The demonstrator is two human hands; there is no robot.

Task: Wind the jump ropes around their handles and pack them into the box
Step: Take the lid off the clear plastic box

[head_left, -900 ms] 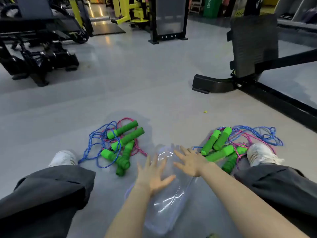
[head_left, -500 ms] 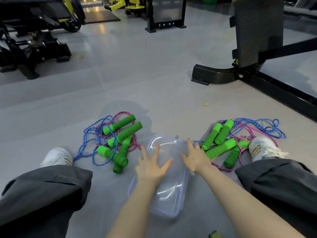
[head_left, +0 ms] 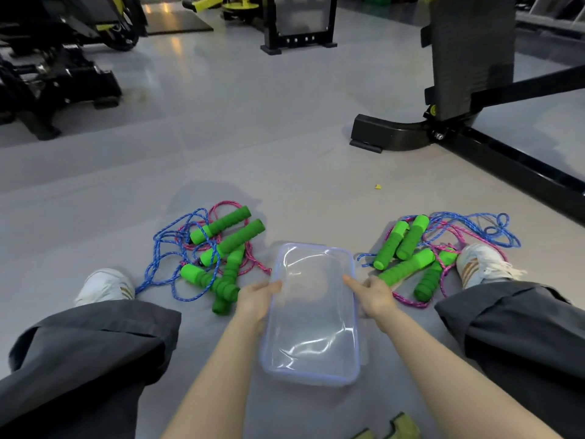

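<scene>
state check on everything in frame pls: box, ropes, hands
clear plastic box: on the floor between the legs, lid on, nothing visible inside
left hand: gripping the box's left edge
right hand: gripping the box's right edge
left rope pile: tangled, unwound, on the floor
right rope pile: tangled, unwound, on the floor

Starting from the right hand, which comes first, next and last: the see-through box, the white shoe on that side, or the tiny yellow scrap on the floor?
1. Clear plastic box with bluish rim: touching the right hand, held at its side.
2. White shoe: on the floor further right, past green foam handles.
3. Small yellow scrap: farthest, ahead on the grey floor.
</scene>
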